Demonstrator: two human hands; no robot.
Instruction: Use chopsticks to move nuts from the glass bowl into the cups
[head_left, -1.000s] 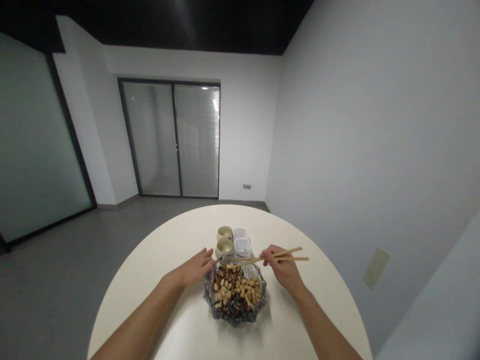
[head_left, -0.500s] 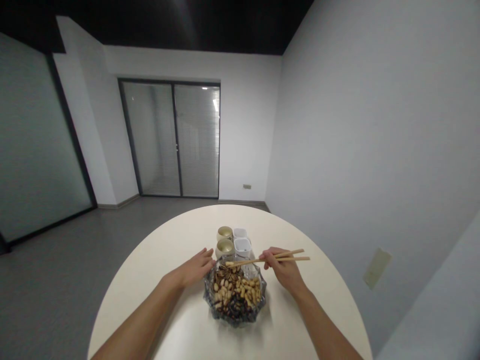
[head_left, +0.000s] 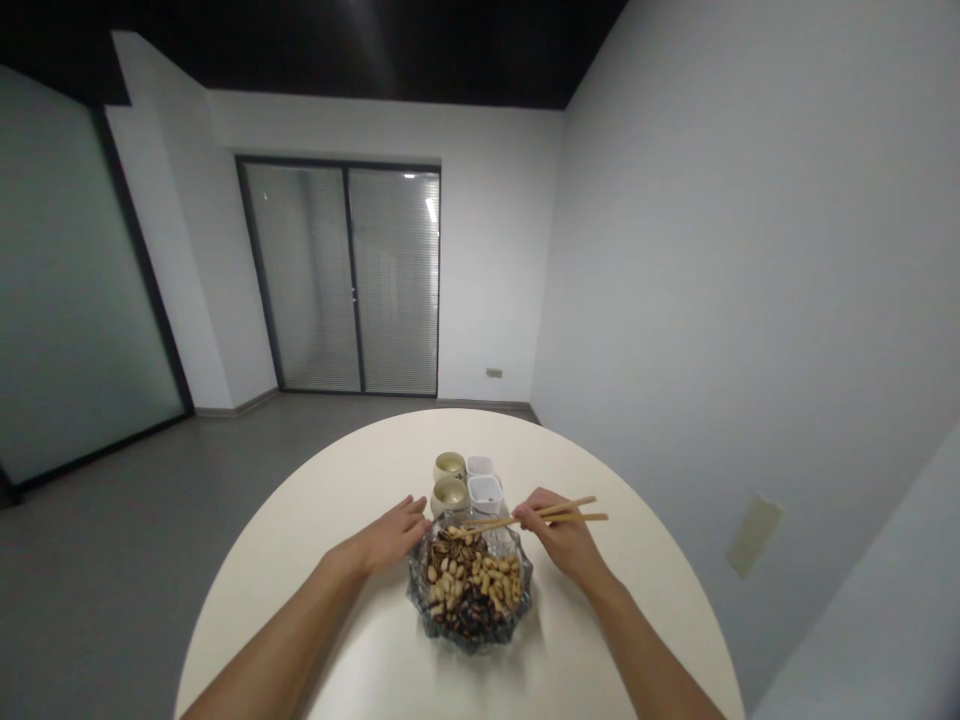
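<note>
A clear, scallop-edged divided dish (head_left: 421, 600) stands on the round table, holding nuts and seeds in separate sections. Peanuts (head_left: 496, 578) fill its right section, pistachios (head_left: 445, 582) the left, dark seeds (head_left: 474, 612) the front and striped sunflower seeds (head_left: 466, 548) the back left. My right hand (head_left: 559, 530) grips a pair of wooden chopsticks (head_left: 566, 512). Their tips reach over the back-left section, near a pale nut (head_left: 454, 532) on the sunflower seeds; whether they touch it is hard to make out. My left hand (head_left: 396, 530) lies with fingers stretched out at the dish's left rim.
Behind the dish stand two pale green cups (head_left: 450, 492), one behind the other. Beside them on the right are two small white square containers (head_left: 486, 492), the nearer with something small and dark inside. A wall (head_left: 712, 300) rises close to the table's right side.
My right hand has shifted slightly left with the chopsticks. The pale nut by their tips now sits a little lower, on the sunflower seeds. My left hand stays put.
</note>
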